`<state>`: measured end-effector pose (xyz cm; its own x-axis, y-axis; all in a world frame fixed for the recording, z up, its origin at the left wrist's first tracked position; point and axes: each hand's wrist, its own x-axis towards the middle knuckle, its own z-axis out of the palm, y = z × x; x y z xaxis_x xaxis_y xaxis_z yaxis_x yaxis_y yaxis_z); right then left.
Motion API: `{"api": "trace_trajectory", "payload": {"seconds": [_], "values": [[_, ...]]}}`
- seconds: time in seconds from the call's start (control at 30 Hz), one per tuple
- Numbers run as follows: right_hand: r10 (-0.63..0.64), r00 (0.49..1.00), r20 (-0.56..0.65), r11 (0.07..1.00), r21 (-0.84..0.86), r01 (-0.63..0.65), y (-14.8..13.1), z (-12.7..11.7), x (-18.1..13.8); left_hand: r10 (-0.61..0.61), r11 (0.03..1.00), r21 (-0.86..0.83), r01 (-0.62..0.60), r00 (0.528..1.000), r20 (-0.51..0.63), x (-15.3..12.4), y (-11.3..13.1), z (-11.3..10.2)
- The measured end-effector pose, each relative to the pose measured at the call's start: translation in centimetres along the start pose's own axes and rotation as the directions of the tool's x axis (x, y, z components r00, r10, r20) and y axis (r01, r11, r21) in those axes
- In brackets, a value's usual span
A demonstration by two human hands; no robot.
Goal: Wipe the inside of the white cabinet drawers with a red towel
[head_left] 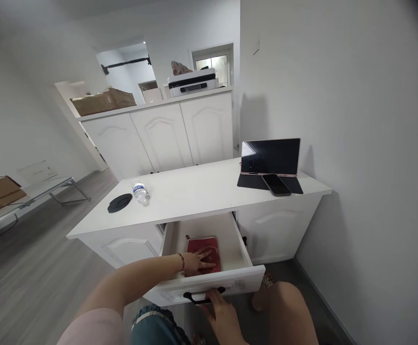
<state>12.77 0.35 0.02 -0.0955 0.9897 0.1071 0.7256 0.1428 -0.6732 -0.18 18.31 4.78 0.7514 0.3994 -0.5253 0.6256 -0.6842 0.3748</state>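
Note:
A flat red pouch (201, 243) lies inside the pulled-out white drawer (239, 278). My left hand (196, 262), with a bracelet at the wrist, reaches over the drawer front and rests on the pouch, its fingers spread. Part of the pouch is hidden beneath that hand. At the drawer's front, my right hand (224, 317) has its fingers hooked over the black drawer handle (194, 300).
On the white tabletop (190, 194) are a clear plastic bottle (140, 190), a black flat object (119, 203), a propped-up tablet (270, 157) and a phone (276, 185). My knee (289, 306) is close to the drawer's right corner. A wall stands at right.

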Motion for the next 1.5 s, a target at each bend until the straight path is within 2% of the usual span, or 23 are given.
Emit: {"api": "trace_trajectory", "payload": {"seconds": [0.13,0.3,0.53,0.73,0.87,0.97,1.2,1.3,1.5], "values": [[-0.008,1.0,0.023,0.999,0.04,0.007,0.3,0.2,0.2,0.092,0.995,0.032,-0.093,0.996,0.015,2.0,1.0,0.0],[-0.036,0.999,-0.001,0.998,0.054,0.036,0.9,0.8,0.3,0.111,0.992,0.063,-0.113,0.993,0.038,5.1,2.3,-1.1],[-0.14,0.983,-0.121,0.99,-0.007,0.14,2.4,2.9,0.2,0.139,0.989,0.046,-0.139,0.99,0.006,8.5,0.9,-3.4],[-0.122,0.989,-0.08,0.992,-0.001,0.123,2.6,3.3,0.2,0.039,0.993,-0.108,-0.053,0.992,-0.121,10.3,0.5,-5.0],[-0.078,0.993,-0.084,0.997,0.006,0.079,2.3,3.3,0.2,-0.039,0.983,-0.185,-0.014,0.959,-0.28,10.8,0.5,-5.6],[-0.058,0.995,-0.081,0.998,0.0,0.058,2.3,3.5,0.3,-0.095,0.975,-0.223,0.016,0.932,-0.351,11.3,0.2,-6.0],[-0.045,0.999,-0.021,0.999,-0.02,0.045,2.4,3.4,0.4,-0.187,0.965,-0.242,0.102,0.914,-0.36,12.7,-0.8,-7.0],[-0.084,0.996,0.002,0.996,-0.014,0.084,2.5,2.9,0.4,-0.226,0.958,-0.246,0.148,0.916,-0.332,12.8,-1.3,-7.1],[-0.101,0.995,-0.014,0.995,-0.005,0.101,1.9,2.0,0.1,-0.312,0.939,-0.235,0.249,0.906,-0.285,10.7,-3.1,-7.0]]}}
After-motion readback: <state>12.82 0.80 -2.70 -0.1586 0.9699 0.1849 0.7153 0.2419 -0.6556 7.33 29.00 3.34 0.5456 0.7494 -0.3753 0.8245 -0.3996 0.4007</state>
